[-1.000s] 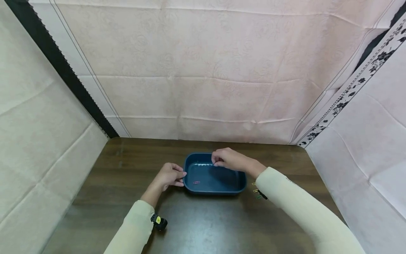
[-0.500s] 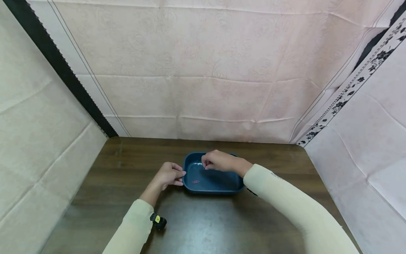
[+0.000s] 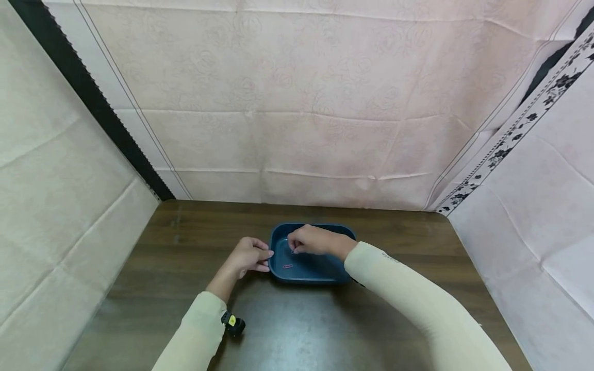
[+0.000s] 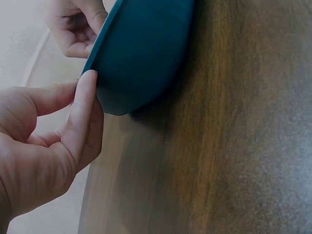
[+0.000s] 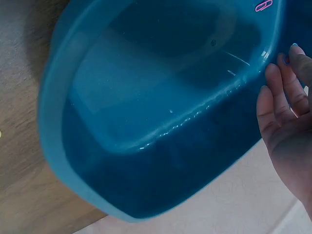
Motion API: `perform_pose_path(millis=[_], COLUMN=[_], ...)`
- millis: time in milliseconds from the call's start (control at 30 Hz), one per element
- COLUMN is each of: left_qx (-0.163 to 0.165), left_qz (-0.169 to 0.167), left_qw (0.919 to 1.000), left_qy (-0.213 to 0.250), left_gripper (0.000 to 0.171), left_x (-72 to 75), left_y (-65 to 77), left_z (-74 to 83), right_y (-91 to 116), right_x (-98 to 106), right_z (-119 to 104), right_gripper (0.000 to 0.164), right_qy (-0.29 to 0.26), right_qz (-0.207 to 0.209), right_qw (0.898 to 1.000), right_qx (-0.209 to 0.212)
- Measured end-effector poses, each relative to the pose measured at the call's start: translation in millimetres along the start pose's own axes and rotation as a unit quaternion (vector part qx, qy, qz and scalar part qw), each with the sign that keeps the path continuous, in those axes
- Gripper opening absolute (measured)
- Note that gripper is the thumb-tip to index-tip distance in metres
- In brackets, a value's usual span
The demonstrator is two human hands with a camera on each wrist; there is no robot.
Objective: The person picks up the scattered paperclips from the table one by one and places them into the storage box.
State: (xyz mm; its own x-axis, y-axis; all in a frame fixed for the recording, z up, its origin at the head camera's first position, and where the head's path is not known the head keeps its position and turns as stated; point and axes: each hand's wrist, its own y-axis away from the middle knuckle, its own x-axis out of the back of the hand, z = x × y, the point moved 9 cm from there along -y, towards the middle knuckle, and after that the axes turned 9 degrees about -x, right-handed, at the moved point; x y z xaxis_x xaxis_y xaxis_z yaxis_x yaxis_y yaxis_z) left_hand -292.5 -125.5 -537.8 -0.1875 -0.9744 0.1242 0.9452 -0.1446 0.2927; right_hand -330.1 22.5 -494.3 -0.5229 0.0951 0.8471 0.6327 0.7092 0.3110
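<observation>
A blue rectangular plastic tray point(image 3: 320, 272) stands on the wooden table. My left hand point(image 3: 246, 256) pinches its left rim between thumb and fingers, which the left wrist view shows close up at the tray wall point(image 4: 146, 53). Inside the tray, over its left half, my right hand point(image 3: 315, 240) pinches a small blue paper clip point(image 5: 286, 60), mostly covered by the fingertips. A pink paper clip point(image 3: 287, 266) lies flat on the tray floor near the front left corner, below my right fingers.
The brown wooden table point(image 3: 278, 330) extends around the tray. Pale cloth point(image 3: 297, 144) hangs behind it and at both sides. At the left edge of the right wrist view, a small yellow piece point(image 5: 0, 134) shows on the table. A black wrist camera point(image 3: 234, 324) sits below my left sleeve.
My right hand has moved left and slightly down within the tray, toward the pink paper clip. The sleeve now hides the paper clips seen right of the tray. My left hand has stayed put.
</observation>
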Motion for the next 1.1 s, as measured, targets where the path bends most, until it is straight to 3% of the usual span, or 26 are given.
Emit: perform_pose_path(millis=[1100], left_qx=[0.003], left_qz=[-0.002], left_qw=[1.0000], left_qy=[0.002], left_gripper=[0.018], left_x=[-0.9], left_y=[0.3], left_z=[2.4], right_y=[-29], right_x=[-27], right_z=[-7], right_gripper=[0.004], right_qy=[0.050], right_qz=[-0.048], right_qw=[0.997], right_qx=[-0.029])
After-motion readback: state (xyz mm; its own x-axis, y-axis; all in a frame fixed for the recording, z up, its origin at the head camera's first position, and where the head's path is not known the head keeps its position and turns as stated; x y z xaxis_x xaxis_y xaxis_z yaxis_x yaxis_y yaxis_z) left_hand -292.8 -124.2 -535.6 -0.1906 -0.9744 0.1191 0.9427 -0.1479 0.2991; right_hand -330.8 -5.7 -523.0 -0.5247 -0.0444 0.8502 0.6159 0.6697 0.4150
